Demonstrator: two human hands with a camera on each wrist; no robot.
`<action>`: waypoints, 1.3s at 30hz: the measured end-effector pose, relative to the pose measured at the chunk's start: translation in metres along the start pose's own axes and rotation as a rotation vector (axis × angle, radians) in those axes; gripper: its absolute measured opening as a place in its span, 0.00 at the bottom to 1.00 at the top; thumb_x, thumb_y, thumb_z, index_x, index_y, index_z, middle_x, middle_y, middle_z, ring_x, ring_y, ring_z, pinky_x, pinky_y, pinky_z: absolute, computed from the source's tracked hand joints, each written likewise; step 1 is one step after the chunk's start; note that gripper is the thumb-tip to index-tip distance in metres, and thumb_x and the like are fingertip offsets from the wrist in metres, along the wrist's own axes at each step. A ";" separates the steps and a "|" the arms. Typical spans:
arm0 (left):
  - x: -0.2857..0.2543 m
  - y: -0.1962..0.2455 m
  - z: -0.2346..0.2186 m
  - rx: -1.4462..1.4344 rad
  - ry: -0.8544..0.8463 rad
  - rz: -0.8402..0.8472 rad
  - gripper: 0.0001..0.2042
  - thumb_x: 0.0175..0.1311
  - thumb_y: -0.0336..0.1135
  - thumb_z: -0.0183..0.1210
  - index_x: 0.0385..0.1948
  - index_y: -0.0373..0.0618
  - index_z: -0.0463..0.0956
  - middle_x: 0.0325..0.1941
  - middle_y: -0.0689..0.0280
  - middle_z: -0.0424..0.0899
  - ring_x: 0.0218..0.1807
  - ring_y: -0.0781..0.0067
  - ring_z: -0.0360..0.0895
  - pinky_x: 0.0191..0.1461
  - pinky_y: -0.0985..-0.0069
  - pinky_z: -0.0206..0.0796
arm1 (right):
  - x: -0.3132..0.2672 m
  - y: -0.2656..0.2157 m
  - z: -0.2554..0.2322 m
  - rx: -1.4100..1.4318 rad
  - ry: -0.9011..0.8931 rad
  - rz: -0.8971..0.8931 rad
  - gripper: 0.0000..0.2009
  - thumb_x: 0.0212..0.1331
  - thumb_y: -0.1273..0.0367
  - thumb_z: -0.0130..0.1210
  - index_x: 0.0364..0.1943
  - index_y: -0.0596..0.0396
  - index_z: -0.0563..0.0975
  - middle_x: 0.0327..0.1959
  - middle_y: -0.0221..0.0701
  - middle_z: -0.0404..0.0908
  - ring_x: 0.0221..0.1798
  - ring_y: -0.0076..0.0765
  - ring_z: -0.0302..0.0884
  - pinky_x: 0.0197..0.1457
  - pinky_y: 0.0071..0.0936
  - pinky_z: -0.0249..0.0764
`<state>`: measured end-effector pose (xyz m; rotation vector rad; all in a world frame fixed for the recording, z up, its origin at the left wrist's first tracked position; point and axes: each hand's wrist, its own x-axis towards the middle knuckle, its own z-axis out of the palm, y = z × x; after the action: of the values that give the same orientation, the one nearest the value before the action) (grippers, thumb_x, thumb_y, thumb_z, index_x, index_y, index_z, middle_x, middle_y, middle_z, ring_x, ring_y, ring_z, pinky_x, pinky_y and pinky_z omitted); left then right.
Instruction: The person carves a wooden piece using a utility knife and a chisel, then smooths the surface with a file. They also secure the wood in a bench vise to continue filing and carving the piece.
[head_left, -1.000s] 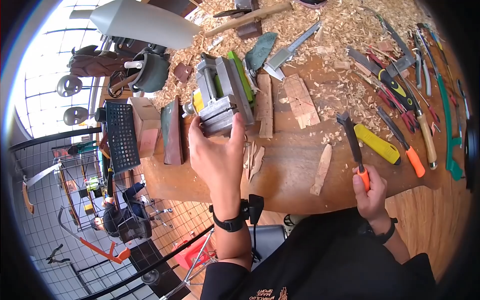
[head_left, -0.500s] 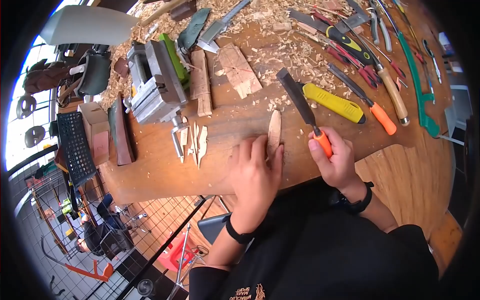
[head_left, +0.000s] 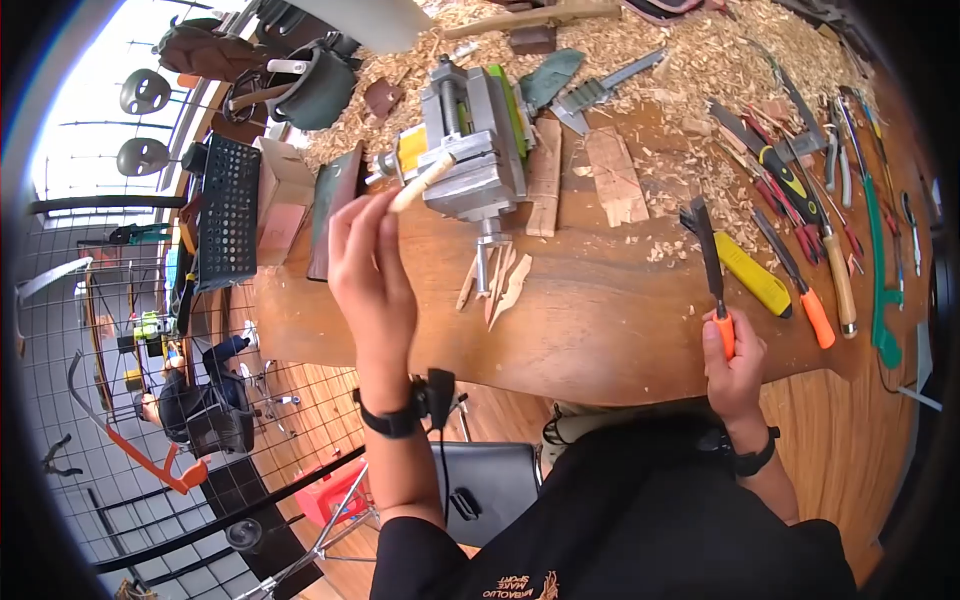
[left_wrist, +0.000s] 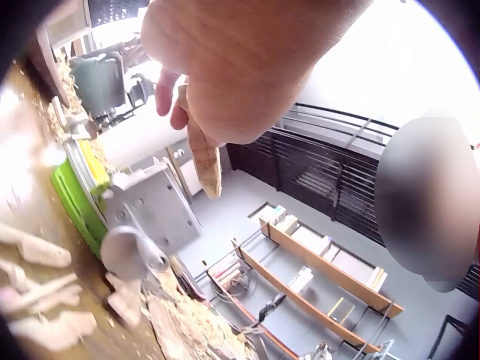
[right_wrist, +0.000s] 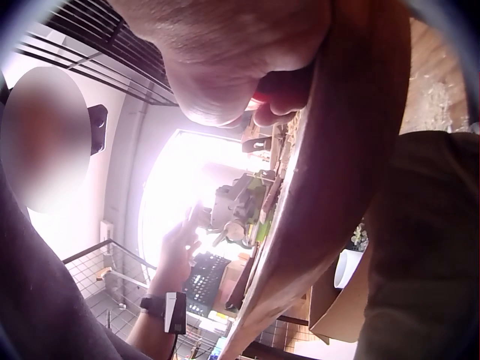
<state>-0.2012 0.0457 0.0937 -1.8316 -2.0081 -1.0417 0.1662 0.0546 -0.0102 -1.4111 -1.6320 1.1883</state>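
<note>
My left hand [head_left: 375, 275] is raised left of the grey metal vise [head_left: 475, 175] and pinches a slim, pale strip of wood [head_left: 425, 184] by one end. The strip's free end overlaps the vise's near jaw in the head view; its tapered length shows below the fingers in the left wrist view, as a wood strip [left_wrist: 204, 161]. At the table's front edge, my right hand [head_left: 737, 378] grips a chisel [head_left: 711, 255] by its orange handle, blade pointing away from me. In the right wrist view the curled right hand [right_wrist: 240, 60] hides most of that handle.
Several wood slivers [head_left: 512, 290] lie below the vise handle. Two flat wood pieces [head_left: 616, 175] and a caliper [head_left: 600, 92] are right of the vise. A yellow utility knife [head_left: 752, 275], another orange-handled tool [head_left: 815, 318] and more tools lie rightward. Shavings [head_left: 690, 50] cover the back.
My left hand went from near the vise down to the wood strip on the table, picked it up and carried it leftward to the vise. My right hand kept the chisel. The camera view swung too.
</note>
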 end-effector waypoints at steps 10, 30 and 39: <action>-0.004 -0.075 -0.015 -0.515 -0.155 -0.402 0.11 0.76 0.31 0.54 0.49 0.34 0.82 0.37 0.71 0.80 0.38 0.84 0.71 0.44 0.84 0.64 | -0.001 0.003 0.005 -0.045 0.060 0.001 0.10 0.69 0.65 0.56 0.39 0.58 0.77 0.21 0.30 0.73 0.24 0.27 0.70 0.30 0.28 0.67; -0.015 -0.093 -0.007 -0.655 -0.213 -0.311 0.11 0.74 0.31 0.55 0.46 0.31 0.82 0.42 0.66 0.81 0.43 0.77 0.75 0.48 0.79 0.66 | 0.001 -0.004 0.013 0.083 0.014 0.074 0.11 0.74 0.62 0.52 0.41 0.57 0.73 0.17 0.20 0.66 0.16 0.13 0.61 0.18 0.14 0.58; -0.040 -0.063 0.001 -0.646 -0.069 -0.323 0.10 0.72 0.30 0.57 0.47 0.33 0.82 0.40 0.63 0.82 0.42 0.73 0.75 0.47 0.78 0.66 | 0.003 -0.004 0.014 0.009 -0.014 0.029 0.13 0.76 0.60 0.48 0.41 0.56 0.72 0.16 0.21 0.64 0.14 0.13 0.58 0.16 0.14 0.54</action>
<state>-0.2522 0.0172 0.0475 -1.8531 -2.2295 -1.9289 0.1518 0.0544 -0.0120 -1.4286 -1.6183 1.2230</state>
